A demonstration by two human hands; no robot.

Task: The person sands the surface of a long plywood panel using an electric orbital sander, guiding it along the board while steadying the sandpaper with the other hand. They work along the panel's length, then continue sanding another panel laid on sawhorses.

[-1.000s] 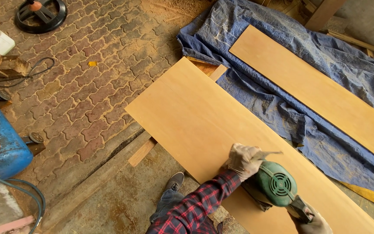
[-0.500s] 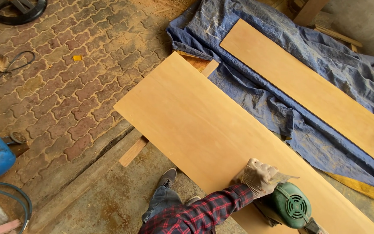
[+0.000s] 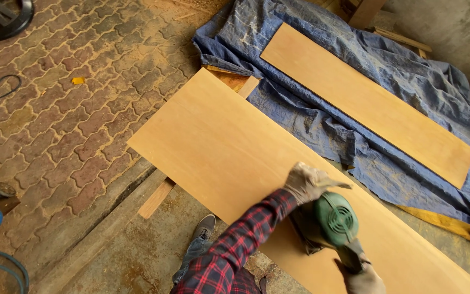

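sander (image 3: 330,220) on board (image 3: 229,147) (tarp (image 3: 322,117) behind) — shoe (image 3: 199,245) below

left arm: plaid-sleeved, stretched forward and to the right, wrist bent down
left hand (image 3: 307,182): gloved, fingers curled over the front of its grip
right hand (image 3: 363,279): gloved, closed behind the left hand, partly cut off by the frame edge

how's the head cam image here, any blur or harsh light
Head view: soft, even daylight, no harsh glare on the large wooden panel; only faint shadows along its edges. The brick floor and blue tarp look sharp. Slight motion blur on the left hand and the green sander; the right hand is cut off by the bottom edge.
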